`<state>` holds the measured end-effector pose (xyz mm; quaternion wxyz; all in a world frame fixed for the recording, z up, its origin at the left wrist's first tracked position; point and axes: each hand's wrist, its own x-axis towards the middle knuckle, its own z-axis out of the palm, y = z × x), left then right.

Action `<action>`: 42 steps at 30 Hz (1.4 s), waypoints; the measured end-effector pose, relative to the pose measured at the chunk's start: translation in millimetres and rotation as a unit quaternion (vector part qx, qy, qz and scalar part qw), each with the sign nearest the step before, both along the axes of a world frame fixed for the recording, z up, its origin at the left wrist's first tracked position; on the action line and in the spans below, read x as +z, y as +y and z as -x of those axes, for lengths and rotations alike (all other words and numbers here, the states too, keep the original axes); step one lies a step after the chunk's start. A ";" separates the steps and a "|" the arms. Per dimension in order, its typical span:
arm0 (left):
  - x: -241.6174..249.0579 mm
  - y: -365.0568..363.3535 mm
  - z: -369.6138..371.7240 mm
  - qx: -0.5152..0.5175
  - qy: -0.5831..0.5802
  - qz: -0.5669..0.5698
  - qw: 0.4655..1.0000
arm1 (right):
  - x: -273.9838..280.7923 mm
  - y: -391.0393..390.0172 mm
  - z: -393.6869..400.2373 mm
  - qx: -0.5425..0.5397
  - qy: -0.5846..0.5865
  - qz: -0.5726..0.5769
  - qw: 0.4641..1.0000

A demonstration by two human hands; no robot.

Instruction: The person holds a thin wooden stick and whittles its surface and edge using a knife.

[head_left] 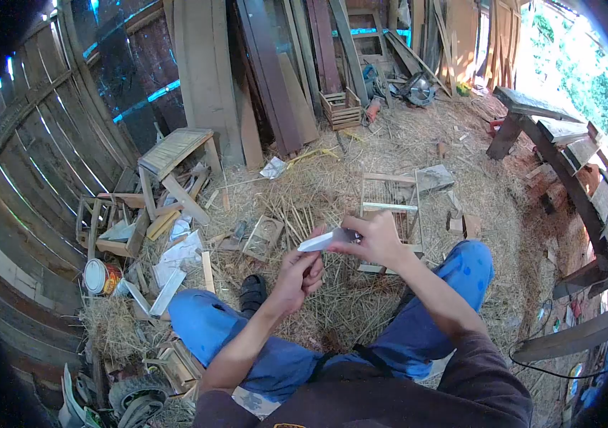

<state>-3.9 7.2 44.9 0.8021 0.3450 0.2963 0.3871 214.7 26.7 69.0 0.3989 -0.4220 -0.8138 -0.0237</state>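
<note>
while both knees in blue trousers framed the lower centre, the right hand (375,241) pinched one pale blade-like strip (327,240) at its right end, and the left hand (300,271) curled closed just beneath its left tip. one wooden frame (389,207) lay on the straw floor (318,185) behind; one tin can (100,277) sat at left.

A straw-strewn floor (361,171), planks (275,71) leaning on the slatted wall (47,143), daylight beyond the workbench (568,143)

No readable text anywhere (tin label blurred).
</note>
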 end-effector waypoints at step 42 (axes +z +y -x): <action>-8.7 2.2 -11.8 0.024 0.049 -0.042 0.998 | 0.1 12.7 -3.4 -0.036 -0.014 0.073 0.997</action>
